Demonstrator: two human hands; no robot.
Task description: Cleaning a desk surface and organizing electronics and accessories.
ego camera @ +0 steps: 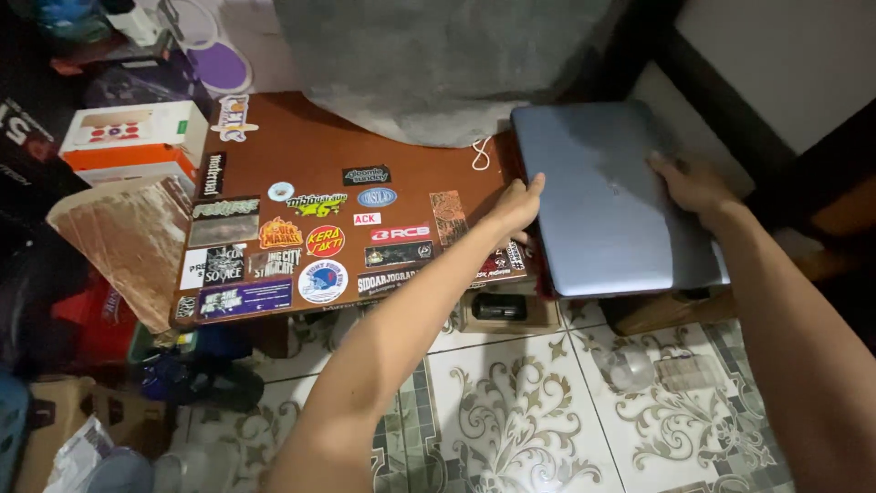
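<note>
A closed grey laptop (611, 201) lies at the right end of a low brown counter (310, 155) whose top is covered in stickers. The laptop overhangs the counter's right edge, and what bears it there cannot be told.

The person's left hand (516, 206) grips the laptop's left edge, with the fingers curled around it near the counter's front right corner. The right hand (691, 183) rests on the lid toward the laptop's right side, fingers spread flat and pressing down rather than clenched. Both hands are thus on the laptop, and it sits flat, not lifted.

As a judgement, the handling of the laptop is at an early or middle point: the lid is shut and the hands have hold of it, but it has not been raised off the counter or opened.

A grey cloth (438, 64) hangs over the counter's far edge, and a white cord (481, 153) lies just beside the laptop's far left corner. Boxes (132, 137) are stacked off the counter's left edge. Below is a patterned tile floor (511, 402), with a small dark object (498, 307) under the counter's front edge.
</note>
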